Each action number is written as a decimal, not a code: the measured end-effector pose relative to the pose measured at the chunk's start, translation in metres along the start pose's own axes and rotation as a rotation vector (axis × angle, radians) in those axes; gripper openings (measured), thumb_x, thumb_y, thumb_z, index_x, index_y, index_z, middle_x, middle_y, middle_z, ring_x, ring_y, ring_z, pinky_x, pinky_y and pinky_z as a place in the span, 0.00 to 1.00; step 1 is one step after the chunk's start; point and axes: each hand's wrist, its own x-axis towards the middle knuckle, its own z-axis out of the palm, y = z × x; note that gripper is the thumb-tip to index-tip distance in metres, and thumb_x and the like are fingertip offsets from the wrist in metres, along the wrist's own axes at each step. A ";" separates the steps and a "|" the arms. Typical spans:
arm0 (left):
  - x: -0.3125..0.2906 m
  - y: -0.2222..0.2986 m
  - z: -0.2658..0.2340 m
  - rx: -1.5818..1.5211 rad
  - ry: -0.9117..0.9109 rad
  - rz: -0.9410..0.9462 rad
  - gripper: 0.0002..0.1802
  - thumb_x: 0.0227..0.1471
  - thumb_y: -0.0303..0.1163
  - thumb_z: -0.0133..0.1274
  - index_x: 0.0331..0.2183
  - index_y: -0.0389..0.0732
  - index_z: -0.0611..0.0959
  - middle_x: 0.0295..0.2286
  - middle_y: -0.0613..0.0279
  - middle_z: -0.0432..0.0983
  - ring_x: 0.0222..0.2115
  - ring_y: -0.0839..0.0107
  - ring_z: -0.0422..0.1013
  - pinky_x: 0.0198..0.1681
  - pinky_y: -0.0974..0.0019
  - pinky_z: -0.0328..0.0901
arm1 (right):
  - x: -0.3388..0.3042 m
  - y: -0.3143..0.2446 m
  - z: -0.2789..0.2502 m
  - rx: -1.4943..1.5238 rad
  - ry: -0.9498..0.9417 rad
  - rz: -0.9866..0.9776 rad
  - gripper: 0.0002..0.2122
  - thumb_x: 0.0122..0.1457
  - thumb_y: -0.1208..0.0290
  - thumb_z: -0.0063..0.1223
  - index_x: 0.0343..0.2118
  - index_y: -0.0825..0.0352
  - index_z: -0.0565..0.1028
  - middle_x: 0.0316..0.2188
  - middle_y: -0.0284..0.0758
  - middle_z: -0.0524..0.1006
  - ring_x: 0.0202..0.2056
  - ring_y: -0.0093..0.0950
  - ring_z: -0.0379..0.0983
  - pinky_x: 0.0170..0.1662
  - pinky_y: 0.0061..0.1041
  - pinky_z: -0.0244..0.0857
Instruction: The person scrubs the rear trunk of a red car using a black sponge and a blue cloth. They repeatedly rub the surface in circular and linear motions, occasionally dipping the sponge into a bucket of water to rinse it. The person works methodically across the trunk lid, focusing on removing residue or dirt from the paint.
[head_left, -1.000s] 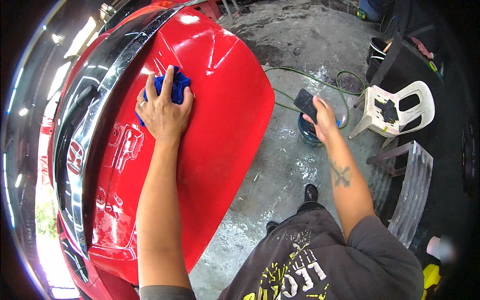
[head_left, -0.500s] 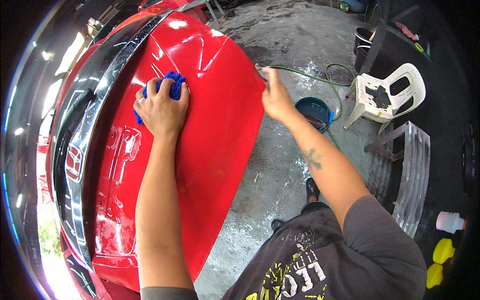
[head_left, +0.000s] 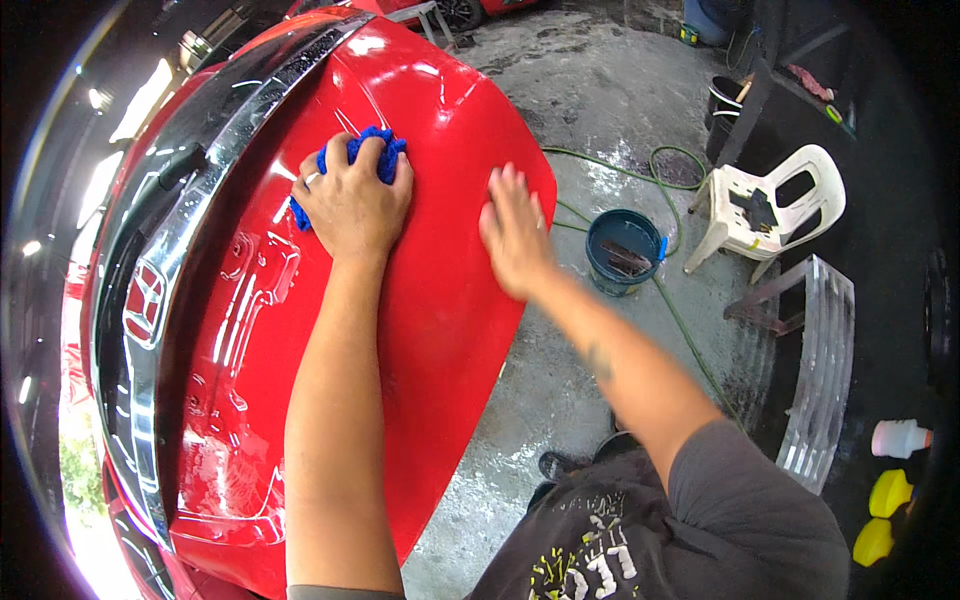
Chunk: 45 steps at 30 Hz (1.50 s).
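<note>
My left hand [head_left: 352,205] presses a blue cloth [head_left: 388,150] against a glossy red car panel [head_left: 430,340], the fingers curled over it. Parts of the cloth stick out past the fingertips and beside the ring finger. My right hand [head_left: 516,232] is open and empty, its fingers stretched out over the panel near the right edge. Whether its palm touches the paint I cannot tell. To the left of the cloth, a dark glossy trim strip with a chrome emblem [head_left: 146,304] runs along the car, and a black wiper arm [head_left: 180,168] lies beyond it.
On the wet grey floor stands a dark bucket [head_left: 606,262] of water, with a green hose [head_left: 690,343] curving around it. A white plastic chair [head_left: 738,232] holding a dark item and a grey slatted bench [head_left: 822,370] are at the right. Yellow containers [head_left: 888,493] lie lower right.
My right hand has left the panel's far right edge and moved in over its surface, fingers straightened. The left hand still holds the cloth at nearly the same spot. My view has shifted slightly.
</note>
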 end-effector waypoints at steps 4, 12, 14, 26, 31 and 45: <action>0.003 0.010 0.007 -0.019 0.014 0.015 0.21 0.55 0.55 0.67 0.45 0.56 0.94 0.53 0.59 0.85 0.54 0.38 0.76 0.58 0.38 0.68 | 0.070 0.033 -0.006 0.121 0.010 0.134 0.35 0.82 0.46 0.28 0.81 0.67 0.54 0.83 0.51 0.48 0.83 0.51 0.40 0.82 0.56 0.36; -0.005 -0.012 -0.008 0.015 -0.030 -0.025 0.20 0.55 0.54 0.68 0.44 0.55 0.94 0.52 0.59 0.84 0.56 0.40 0.76 0.60 0.39 0.66 | -0.056 -0.058 0.006 0.017 -0.079 -0.170 0.34 0.81 0.51 0.37 0.80 0.70 0.54 0.82 0.55 0.49 0.82 0.56 0.41 0.81 0.61 0.34; 0.002 -0.002 -0.007 -0.011 -0.019 -0.019 0.18 0.54 0.51 0.67 0.42 0.52 0.93 0.52 0.59 0.84 0.57 0.43 0.73 0.60 0.39 0.63 | 0.048 -0.012 0.005 -0.028 0.009 -0.035 0.34 0.82 0.48 0.34 0.79 0.69 0.55 0.82 0.53 0.50 0.82 0.54 0.43 0.82 0.57 0.37; -0.003 -0.009 -0.009 0.001 -0.030 -0.042 0.18 0.55 0.52 0.68 0.44 0.55 0.93 0.53 0.60 0.84 0.57 0.43 0.74 0.61 0.41 0.64 | -0.025 -0.079 0.000 -0.055 -0.113 -0.234 0.35 0.79 0.51 0.41 0.79 0.70 0.56 0.82 0.54 0.51 0.82 0.54 0.43 0.81 0.59 0.37; 0.014 0.022 0.001 -0.047 -0.020 0.003 0.18 0.55 0.52 0.68 0.44 0.56 0.93 0.53 0.59 0.84 0.57 0.43 0.74 0.61 0.40 0.65 | 0.172 0.034 -0.020 -0.031 -0.010 0.214 0.31 0.82 0.50 0.29 0.77 0.68 0.61 0.81 0.53 0.53 0.81 0.52 0.47 0.81 0.53 0.45; 0.014 0.015 -0.003 -0.058 -0.030 -0.018 0.18 0.54 0.50 0.69 0.44 0.54 0.93 0.54 0.59 0.83 0.58 0.43 0.72 0.63 0.41 0.62 | 0.195 0.024 -0.018 -0.032 -0.069 0.171 0.35 0.82 0.45 0.28 0.79 0.69 0.57 0.82 0.49 0.52 0.82 0.48 0.44 0.81 0.57 0.41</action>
